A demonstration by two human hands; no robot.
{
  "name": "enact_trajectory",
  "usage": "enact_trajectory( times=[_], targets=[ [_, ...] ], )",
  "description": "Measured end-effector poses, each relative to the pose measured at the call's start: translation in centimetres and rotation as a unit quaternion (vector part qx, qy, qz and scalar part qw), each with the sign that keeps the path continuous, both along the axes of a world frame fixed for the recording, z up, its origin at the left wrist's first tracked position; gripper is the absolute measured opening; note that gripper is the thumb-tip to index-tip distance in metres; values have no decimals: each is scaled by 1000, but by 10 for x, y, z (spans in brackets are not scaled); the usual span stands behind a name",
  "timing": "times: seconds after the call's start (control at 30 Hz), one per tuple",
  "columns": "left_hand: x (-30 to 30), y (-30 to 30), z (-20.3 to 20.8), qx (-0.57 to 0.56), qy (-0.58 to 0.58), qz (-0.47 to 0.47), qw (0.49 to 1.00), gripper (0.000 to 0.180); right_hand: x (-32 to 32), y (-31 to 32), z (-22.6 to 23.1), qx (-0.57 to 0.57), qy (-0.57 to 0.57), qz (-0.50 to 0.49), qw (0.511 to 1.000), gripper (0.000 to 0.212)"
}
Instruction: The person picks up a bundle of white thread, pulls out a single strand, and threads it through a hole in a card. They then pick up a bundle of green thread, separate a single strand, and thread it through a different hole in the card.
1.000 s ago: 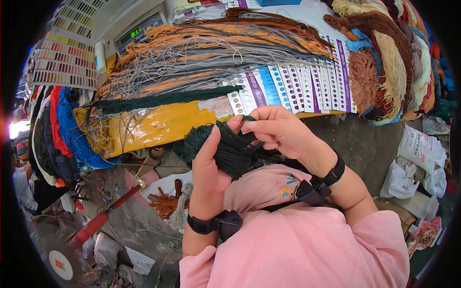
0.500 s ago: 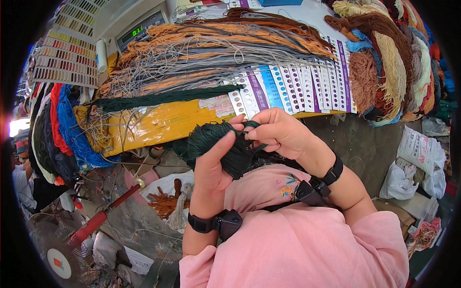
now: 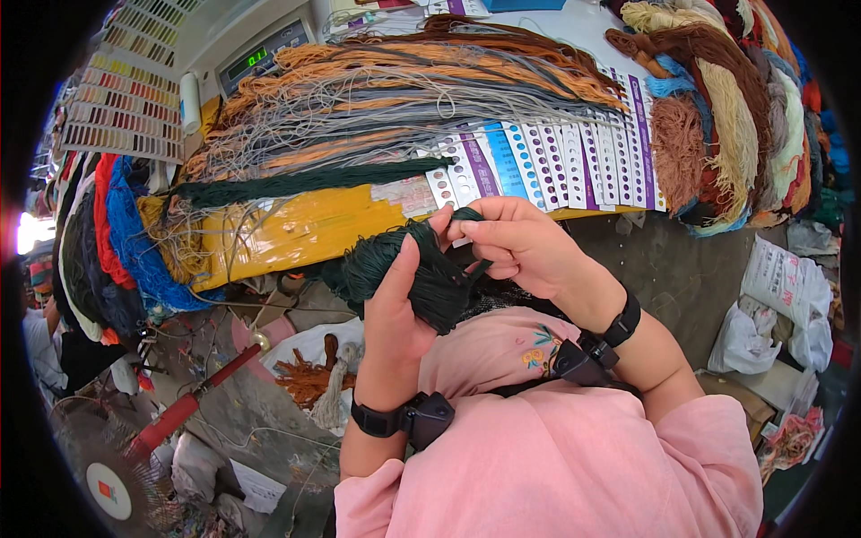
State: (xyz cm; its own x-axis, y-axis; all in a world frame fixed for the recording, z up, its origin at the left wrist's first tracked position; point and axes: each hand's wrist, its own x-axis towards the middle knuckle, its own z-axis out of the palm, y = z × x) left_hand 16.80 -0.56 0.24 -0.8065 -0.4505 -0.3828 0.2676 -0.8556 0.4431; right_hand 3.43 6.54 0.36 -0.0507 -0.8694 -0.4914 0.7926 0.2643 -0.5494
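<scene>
A dark green skein of thread hangs bundled in front of me, just off the table's near edge. My left hand is wrapped round it, thumb up along the near side. With bent, pinching fingers, my right hand grips a twisted strand at the skein's right end; the two hands' fingertips nearly meet there. On the table's near part lies another dark green hank, stretched out lengthwise. Behind it spread long orange, grey and brown threads.
Punched white and purple cards line the yellow table edge. A digital scale and a thread colour chart stand at the back left. Coloured skeins hang at both sides. A fan is low left; white bags lie right.
My right hand has shifted slightly, and the strand it pinches now rises above the fingertips as a small loop. The left hand has turned a little, its thumb more upright.
</scene>
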Motion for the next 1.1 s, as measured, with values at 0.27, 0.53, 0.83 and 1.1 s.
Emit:
enact_trajectory(
  times=[0.27,0.53,0.83,1.1],
  targets=[
    [3,1,-1,-41,-12,-12,999,42,13,-11,18,46,119,8,992,19],
    [-1,-1,-3,24,-14,31,999,23,11,-10,10,39,64,-14,997,17],
    [5,-4,-11,4,37,46,998,11,8,-5,1,-28,-5,-63,998,6],
    [16,-49,20,-128,-134,-189,964,16,-31,12,35,-39,353,205,912,8]
  ],
)
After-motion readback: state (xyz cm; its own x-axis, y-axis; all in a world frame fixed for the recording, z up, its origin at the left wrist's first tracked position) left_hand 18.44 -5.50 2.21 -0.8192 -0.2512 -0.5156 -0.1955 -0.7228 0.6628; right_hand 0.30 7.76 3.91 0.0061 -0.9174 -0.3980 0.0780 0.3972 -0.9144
